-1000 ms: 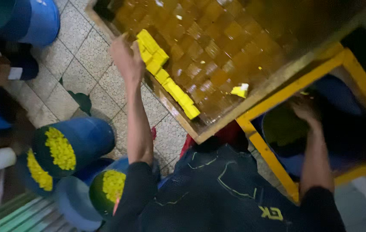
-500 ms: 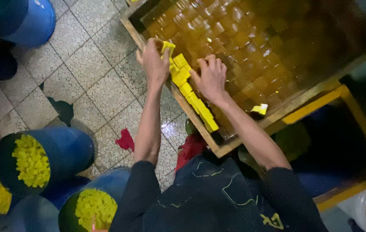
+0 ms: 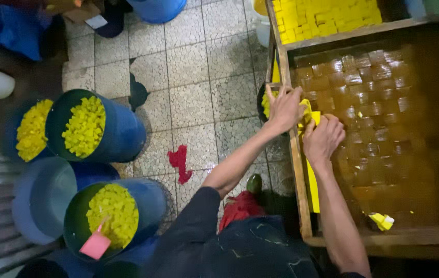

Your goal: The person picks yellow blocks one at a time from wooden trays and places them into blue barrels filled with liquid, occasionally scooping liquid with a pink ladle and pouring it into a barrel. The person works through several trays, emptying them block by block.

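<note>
Left hand [image 3: 284, 109]: I see it at the near left edge of the tray [image 3: 300, 170], fingers bent and closed on a yellow block [image 3: 307, 110].
Right hand [image 3: 323, 138]: just beside the left one, touching it, fingers curled on the same block from the other side.
Block: it sits at the tray's left wall, between the two hands; a row [image 3: 313, 183] of yellow blocks runs from it along this wall toward me.
Tray: wooden frame, filled with dark amber liquid; square pieces lie in rows under the surface. One small yellow scrap [image 3: 382, 221] lies at the near corner.
Second tray [image 3: 327, 18]: behind the first one, full of bright yellow cubes.
Buckets: three blue buckets with yellow cubes stand on the tiled floor [image 3: 193, 87] at the left, [image 3: 83, 128], [image 3: 31, 131] and [image 3: 114, 213]; the near one has a pink flat scoop [image 3: 96, 244] in it.
Floor: a red rag [image 3: 180, 162] lies between the buckets and the tray.
Labels: I cannot see any clearly.
</note>
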